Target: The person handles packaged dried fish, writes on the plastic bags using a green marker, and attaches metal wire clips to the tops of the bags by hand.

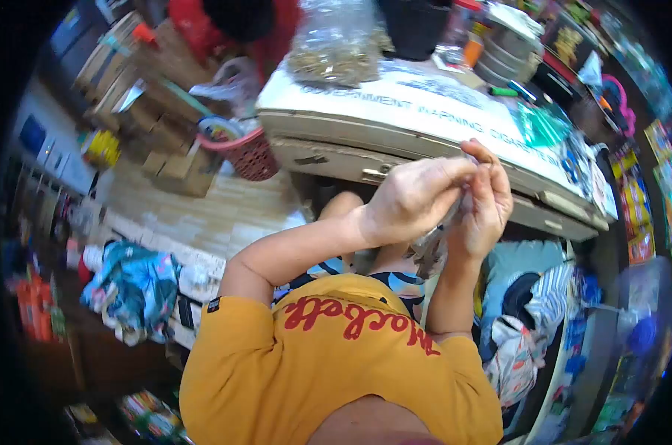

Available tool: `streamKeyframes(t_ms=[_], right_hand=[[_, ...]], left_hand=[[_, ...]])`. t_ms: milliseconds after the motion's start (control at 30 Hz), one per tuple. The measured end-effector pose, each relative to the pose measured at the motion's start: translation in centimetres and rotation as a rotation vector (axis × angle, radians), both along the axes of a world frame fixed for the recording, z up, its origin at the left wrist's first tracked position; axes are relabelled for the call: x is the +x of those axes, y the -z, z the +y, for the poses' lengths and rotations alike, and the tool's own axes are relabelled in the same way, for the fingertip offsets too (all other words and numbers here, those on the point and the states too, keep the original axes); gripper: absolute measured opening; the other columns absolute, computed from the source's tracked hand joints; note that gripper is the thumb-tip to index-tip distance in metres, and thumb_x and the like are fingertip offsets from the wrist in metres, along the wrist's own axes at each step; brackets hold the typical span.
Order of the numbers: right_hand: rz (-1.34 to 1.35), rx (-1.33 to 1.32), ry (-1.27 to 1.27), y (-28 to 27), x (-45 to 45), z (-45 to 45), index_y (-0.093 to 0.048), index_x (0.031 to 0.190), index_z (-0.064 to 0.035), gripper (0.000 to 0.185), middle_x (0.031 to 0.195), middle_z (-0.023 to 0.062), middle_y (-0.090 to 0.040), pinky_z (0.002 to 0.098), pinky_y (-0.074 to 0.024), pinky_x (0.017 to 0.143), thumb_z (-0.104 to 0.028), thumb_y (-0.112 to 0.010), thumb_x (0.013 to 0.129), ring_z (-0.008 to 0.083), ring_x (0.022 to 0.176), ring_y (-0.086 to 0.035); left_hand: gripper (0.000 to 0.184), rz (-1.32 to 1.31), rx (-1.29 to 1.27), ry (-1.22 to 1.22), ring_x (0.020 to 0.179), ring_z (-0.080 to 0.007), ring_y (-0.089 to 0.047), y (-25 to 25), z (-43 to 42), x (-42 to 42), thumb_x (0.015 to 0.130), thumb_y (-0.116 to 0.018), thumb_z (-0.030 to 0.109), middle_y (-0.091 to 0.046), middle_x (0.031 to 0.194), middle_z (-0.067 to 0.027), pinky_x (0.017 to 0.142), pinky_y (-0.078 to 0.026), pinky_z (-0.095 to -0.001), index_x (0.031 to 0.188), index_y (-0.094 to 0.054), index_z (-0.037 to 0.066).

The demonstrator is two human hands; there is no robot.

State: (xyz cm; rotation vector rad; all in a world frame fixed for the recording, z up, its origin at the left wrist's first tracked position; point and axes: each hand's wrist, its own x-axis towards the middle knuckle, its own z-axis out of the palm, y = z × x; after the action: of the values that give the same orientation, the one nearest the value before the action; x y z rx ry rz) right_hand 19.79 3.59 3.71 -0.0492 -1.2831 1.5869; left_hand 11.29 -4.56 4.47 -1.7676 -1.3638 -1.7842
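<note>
My left hand [417, 199] and my right hand [486, 204] meet in front of my chest, just off the table's near edge. Both have bent fingers pinched together at the top of a small clear plastic bag [430, 248]. The bag hangs down between and below my hands, partly hidden by the left one. What is inside it is too unclear to name.
Ahead stands a white table [336, 104] with drawers, carrying a large clear bag of brownish contents [336, 63], a black container [414, 30] and blue scissors [570, 167]. A pink basket [247, 153] is at left. Clothes [518, 348] lie at right.
</note>
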Motion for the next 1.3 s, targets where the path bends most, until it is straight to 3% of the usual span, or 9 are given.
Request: streamKeyframes(t_ms=[67,333,467,567,767,867,967,1100,1300], right_hand=[[0.017,0.049,0.016,0.1,-0.6,-1.0,-0.057,0.076,0.0001,0.021,0.109,0.0138,-0.059,0.0359,-0.0268,0.101,-0.015,-0.053,0.09,0.0215,0.115,-0.045],[0.121,0.024,-0.314,-1.3,-2.8,-4.9,-0.056,0.075,-0.0011,0.021,0.105,0.0183,-0.06,0.0396,-0.0276,0.102,-0.017,-0.055,0.089,0.0259,0.114,-0.047],[0.114,0.016,-0.527,-2.0,-4.9,-8.3,-0.054,0.074,-0.001,0.021,0.104,0.0177,-0.06,0.0394,-0.0304,0.1,-0.015,-0.055,0.089,0.0264,0.114,-0.046],[0.084,-0.026,-0.684,-2.7,-6.0,-11.8,-0.053,0.074,-0.0013,0.022,0.1,0.0148,-0.06,0.0386,-0.0328,0.098,-0.015,-0.053,0.09,0.0254,0.112,-0.047],[0.127,-0.03,-0.81,-2.5,-8.5,-16.2,-0.053,0.075,-0.0019,0.021,0.096,0.012,-0.06,0.0345,-0.0355,0.092,-0.017,-0.054,0.09,0.0227,0.107,-0.049],[0.19,0.125,-0.785,-2.5,-9.4,-17.9,-0.052,0.074,-0.0027,0.023,0.096,0.0117,-0.059,0.031,-0.0351,0.088,-0.019,-0.055,0.09,0.0213,0.104,-0.049],[0.208,0.112,-0.861,-2.6,-10.9,-18.5,-0.051,0.073,-0.0033,0.025,0.096,0.012,-0.059,0.0322,-0.0343,0.09,-0.021,-0.055,0.09,0.0219,0.105,-0.049],[0.162,0.075,-0.909,-2.4,-12.7,-20.0,-0.055,0.076,-0.003,0.024,0.097,0.0108,-0.06,0.034,-0.032,0.093,-0.023,-0.056,0.089,0.0222,0.107,-0.047],[0.069,0.252,-0.769,-1.9,-14.0,-20.6,-0.056,0.075,-0.0007,0.022,0.092,0.0091,-0.059,0.0324,-0.0359,0.089,-0.019,-0.058,0.087,0.0211,0.1,-0.05]], left_hand=[[0.035,0.166,0.046,-0.106,0.07,-0.0283,-0.064,1.0,-1.0,-0.6,0.069,-0.065,-0.006,-0.064,0.084,-0.012,0.061,-0.051,-0.0335,0.102,-0.059,0.003],[0.035,0.573,0.051,-0.243,0.062,-0.0192,-0.057,-0.4,-7.3,-1.6,0.065,-0.063,0.008,-0.061,0.086,-0.0038,0.053,-0.045,-0.0284,0.1,-0.06,0.006],[0.032,0.567,-0.277,-0.306,0.067,-0.0168,-0.056,0.5,-12.3,-2.1,0.065,-0.061,0.011,-0.061,0.086,-0.001,0.055,-0.044,-0.028,0.098,-0.062,0.009],[0.031,0.526,-0.053,-0.469,0.072,-0.0169,-0.057,0.4,-15.9,-0.9,0.066,-0.062,0.013,-0.062,0.091,-0.0025,0.059,-0.044,-0.0284,0.097,-0.062,0.01],[0.026,0.502,-0.263,-0.637,0.077,-0.0167,-0.057,1.0,-20.8,-0.7,0.073,-0.064,0.014,-0.061,0.094,-0.0062,0.064,-0.044,-0.0275,0.098,-0.061,0.007],[0.021,-0.292,0.018,-0.486,0.079,-0.0142,-0.055,3.2,-21.4,-0.3,0.085,-0.059,0.018,-0.057,0.095,-0.0088,0.067,-0.044,-0.0272,0.099,-0.059,0.003],[0.016,-0.65,0.367,-0.11,0.07,-0.0121,-0.053,2.1,-22.1,-1.1,0.087,-0.057,0.011,-0.053,0.087,-0.0079,0.067,-0.043,-0.0226,0.099,-0.056,0.001],[0.014,-0.422,-0.066,-0.492,0.07,-0.012,-0.052,1.8,-24.0,-3.7,0.079,-0.062,0.0,-0.052,0.083,-0.0056,0.067,-0.042,-0.0221,0.093,-0.058,-0.003],[0.012,-0.562,-0.116,-0.303,0.077,-0.0105,-0.054,2.8,-24.7,-5.6,0.078,-0.061,-0.003,-0.057,0.081,-0.0053,0.068,-0.044,-0.0245,0.089,-0.058,-0.004]])
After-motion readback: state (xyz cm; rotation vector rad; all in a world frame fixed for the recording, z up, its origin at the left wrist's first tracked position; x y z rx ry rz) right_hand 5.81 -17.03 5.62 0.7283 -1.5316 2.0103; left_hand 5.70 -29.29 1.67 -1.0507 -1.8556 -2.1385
